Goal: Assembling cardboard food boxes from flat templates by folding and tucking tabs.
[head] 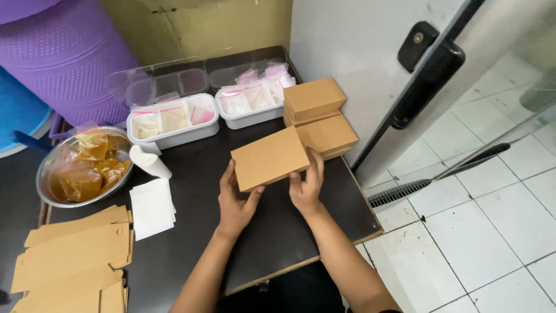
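A flat brown cardboard box [269,157] is held between both hands above the dark table [278,232]. My left hand [234,203] grips its near left edge, thumb on the underside. My right hand [307,182] holds its near right edge. Just beyond it, a stack of similar brown boxes [318,113] stands at the table's right side, against a white wall.
Two white divided trays [174,119] [249,104] hold small bags with pink zip strips. A metal bowl [81,168] of brown packets, a white paper roll [149,161], white sheets [152,207] and flat unfolded cartons [75,255] lie to the left. Tiled floor lies to the right.
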